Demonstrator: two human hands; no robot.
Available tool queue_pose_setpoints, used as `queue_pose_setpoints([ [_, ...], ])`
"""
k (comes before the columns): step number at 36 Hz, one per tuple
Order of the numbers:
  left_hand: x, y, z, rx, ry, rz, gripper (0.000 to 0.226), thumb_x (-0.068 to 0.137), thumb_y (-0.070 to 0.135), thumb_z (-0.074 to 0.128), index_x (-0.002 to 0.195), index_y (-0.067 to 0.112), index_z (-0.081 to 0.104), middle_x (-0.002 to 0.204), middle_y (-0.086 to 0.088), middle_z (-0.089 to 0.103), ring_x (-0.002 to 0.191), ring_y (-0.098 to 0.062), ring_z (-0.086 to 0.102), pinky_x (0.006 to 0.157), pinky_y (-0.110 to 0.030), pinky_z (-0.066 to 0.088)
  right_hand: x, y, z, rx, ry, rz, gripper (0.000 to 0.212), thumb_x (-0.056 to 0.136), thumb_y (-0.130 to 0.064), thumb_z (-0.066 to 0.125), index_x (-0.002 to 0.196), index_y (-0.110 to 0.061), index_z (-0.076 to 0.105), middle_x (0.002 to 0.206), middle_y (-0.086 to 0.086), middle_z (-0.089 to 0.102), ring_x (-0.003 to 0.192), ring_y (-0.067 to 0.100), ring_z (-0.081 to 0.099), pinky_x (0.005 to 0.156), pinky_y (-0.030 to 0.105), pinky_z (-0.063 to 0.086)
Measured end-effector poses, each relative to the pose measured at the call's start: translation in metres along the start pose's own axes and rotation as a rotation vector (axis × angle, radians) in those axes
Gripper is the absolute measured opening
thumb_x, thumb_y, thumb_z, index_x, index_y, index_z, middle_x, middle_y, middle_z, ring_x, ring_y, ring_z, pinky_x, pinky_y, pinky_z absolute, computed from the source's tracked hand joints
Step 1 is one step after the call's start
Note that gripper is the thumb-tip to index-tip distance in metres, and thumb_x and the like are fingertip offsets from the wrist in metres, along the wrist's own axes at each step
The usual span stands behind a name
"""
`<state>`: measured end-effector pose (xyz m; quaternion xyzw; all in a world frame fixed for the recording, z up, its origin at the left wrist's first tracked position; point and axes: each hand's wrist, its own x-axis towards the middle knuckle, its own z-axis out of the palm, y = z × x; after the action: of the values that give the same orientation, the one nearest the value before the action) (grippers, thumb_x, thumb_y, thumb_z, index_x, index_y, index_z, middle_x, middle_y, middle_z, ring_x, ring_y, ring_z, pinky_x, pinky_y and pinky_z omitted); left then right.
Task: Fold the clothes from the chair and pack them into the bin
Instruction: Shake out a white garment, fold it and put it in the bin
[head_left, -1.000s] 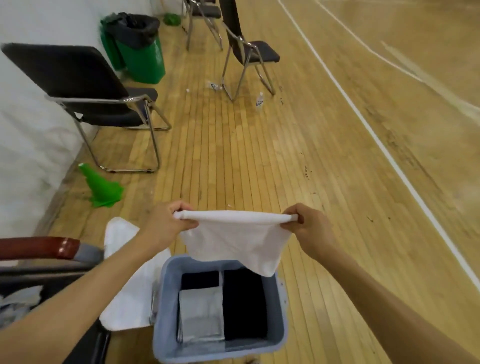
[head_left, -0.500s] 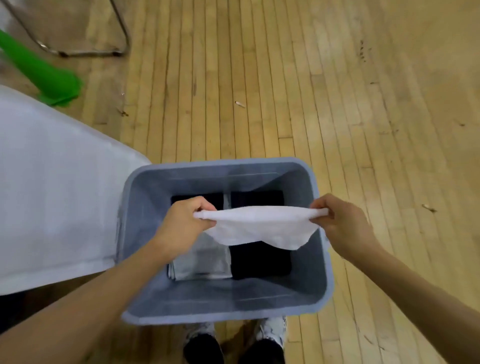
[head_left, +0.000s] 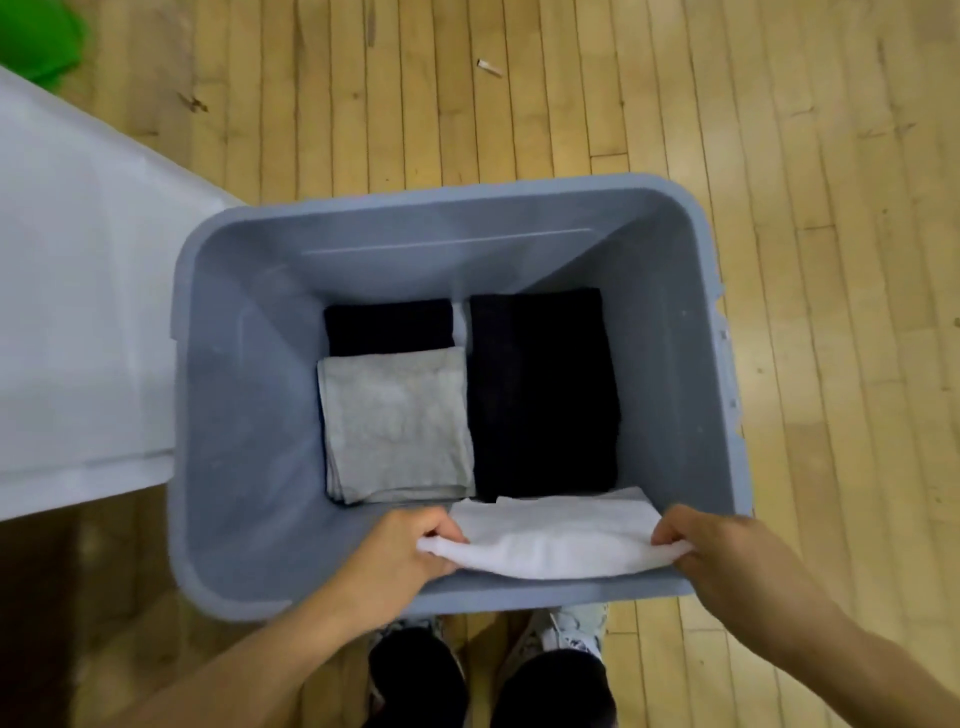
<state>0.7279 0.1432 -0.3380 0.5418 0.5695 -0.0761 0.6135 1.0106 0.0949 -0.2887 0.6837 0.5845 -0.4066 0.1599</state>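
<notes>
- Clearly light and limp, the folded white cloth (head_left: 558, 540) sags between my grips.
- My left hand (head_left: 400, 553) and right hand (head_left: 727, 558) pinch its ends above the bin's (head_left: 441, 208) near wall.

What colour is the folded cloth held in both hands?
White, plain with no pattern; seen in the head view.

Scuffed wooden plank floor (head_left: 519, 114)
</notes>
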Motion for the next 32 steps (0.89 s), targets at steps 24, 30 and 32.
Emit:
queue_pose_setpoints([
  [24, 0.153, 0.003, -0.013, -0.074, 0.346, 0.027, 0.019, 0.09, 0.004, 0.056, 0.079, 0.02, 0.06, 0.073, 0.002, 0.06, 0.069, -0.013, 0.053, 0.055, -0.014, 0.038, 0.157, -0.014, 0.006, -0.178, 0.223, 0.223, 0.023, 0.092, -0.001, 0.041, 0.113, -0.007, 0.048, 0.109, 0.013, 0.062, 0.097, 0.032, 0.062, 0.063, 0.031, 0.032],
  [30, 0.212, 0.027, -0.021, 0.194, 0.624, 0.215, 0.037, 0.084, 0.002, 0.063, 0.12, 0.004, 0.054, 0.122, -0.013, 0.051, 0.111, -0.027, 0.05, 0.09, -0.027, 0.039, 0.223, -0.019, 0.004, -0.032, 0.384, 0.231, 0.053, 0.088, 0.006, 0.041, 0.139, -0.006, 0.033, 0.13, 0.021, 0.046, 0.111, 0.037, 0.053, 0.087, 0.04, 0.045],
  [32, 0.22, 0.022, -0.017, 0.348, 0.603, 0.388, 0.048, 0.075, 0.001, 0.072, 0.12, 0.005, 0.053, 0.124, -0.013, 0.049, 0.112, -0.026, 0.046, 0.091, -0.036, 0.047, 0.236, -0.02, 0.021, -0.022, 0.463, 0.082, 0.063, 0.074, 0.013, 0.059, 0.134, 0.0, 0.042, 0.129, 0.028, 0.047, 0.109, 0.041, 0.056, 0.082, 0.04, 0.051],
])
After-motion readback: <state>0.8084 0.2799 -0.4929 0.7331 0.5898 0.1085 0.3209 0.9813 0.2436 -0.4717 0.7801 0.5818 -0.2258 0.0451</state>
